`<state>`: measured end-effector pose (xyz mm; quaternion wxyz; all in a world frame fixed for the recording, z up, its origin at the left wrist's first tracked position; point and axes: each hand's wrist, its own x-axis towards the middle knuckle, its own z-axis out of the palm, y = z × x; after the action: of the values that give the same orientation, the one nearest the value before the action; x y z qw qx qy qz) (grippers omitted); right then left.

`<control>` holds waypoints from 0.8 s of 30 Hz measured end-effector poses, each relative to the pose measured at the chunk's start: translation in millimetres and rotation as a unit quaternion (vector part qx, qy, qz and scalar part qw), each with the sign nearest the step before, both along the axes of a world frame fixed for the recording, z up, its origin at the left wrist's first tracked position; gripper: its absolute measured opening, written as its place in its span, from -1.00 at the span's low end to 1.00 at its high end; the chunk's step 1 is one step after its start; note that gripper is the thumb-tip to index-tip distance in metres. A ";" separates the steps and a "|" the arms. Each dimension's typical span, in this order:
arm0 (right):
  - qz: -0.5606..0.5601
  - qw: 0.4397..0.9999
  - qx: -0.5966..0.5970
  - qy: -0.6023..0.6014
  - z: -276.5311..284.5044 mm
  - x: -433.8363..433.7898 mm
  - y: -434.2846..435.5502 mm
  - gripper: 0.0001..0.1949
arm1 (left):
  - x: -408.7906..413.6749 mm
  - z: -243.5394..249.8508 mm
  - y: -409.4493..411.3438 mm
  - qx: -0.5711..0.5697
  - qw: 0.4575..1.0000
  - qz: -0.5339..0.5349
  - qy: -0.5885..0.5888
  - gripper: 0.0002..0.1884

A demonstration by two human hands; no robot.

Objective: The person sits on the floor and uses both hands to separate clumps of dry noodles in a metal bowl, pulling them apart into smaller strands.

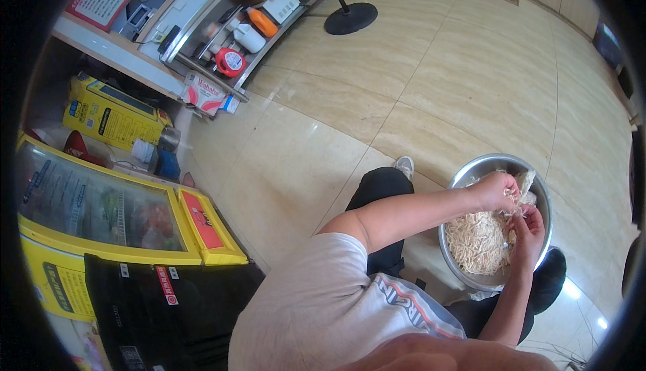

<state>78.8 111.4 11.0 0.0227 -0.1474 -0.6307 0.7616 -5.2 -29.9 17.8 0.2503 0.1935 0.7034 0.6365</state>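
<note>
A round stainless-steel basin point(494, 160) stands between my knees, with a large heap of pale, thin food shreds point(477, 242) inside. Over its far side, my left hand point(497, 191) pinches a small bunch of the shreds. My right hand point(529, 227) meets it from below, fingertips closed on the same bunch. Whitish larger pieces point(527, 183) lie by the basin's far wall, partly covered by my hands. What exactly the shreds are, I cannot tell.
Tiled floor point(328, 118) surrounds me. At left are a yellow glass-door refrigerator point(106, 199) and a black appliance point(176, 315). A steel shelf holds a red jug point(230, 62), a white jug point(249, 37) and an orange bottle point(262, 21). Beyond stands a round black stand base point(351, 18).
</note>
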 end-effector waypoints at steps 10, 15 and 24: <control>0.003 1.000 -0.002 -0.008 2.2 -0.1 0.7 -0.86 | 1.7 -2.4 1.5 0.003 1.000 -0.014 0.015 -0.84; -0.008 1.000 -0.004 -0.002 7.9 0.1 -3.7 -0.83 | 0.1 -10.1 4.0 0.038 0.997 -0.020 -0.071 -0.84; 0.006 0.995 0.093 -0.044 10.7 0.2 -7.1 -0.84 | 0.7 -25.2 8.8 -0.001 0.999 -0.022 -0.034 -0.81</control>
<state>79.0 104.3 21.7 0.0036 -0.1743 -0.7001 0.6925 -4.5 -21.2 -7.3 0.2883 0.1866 0.6906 0.6366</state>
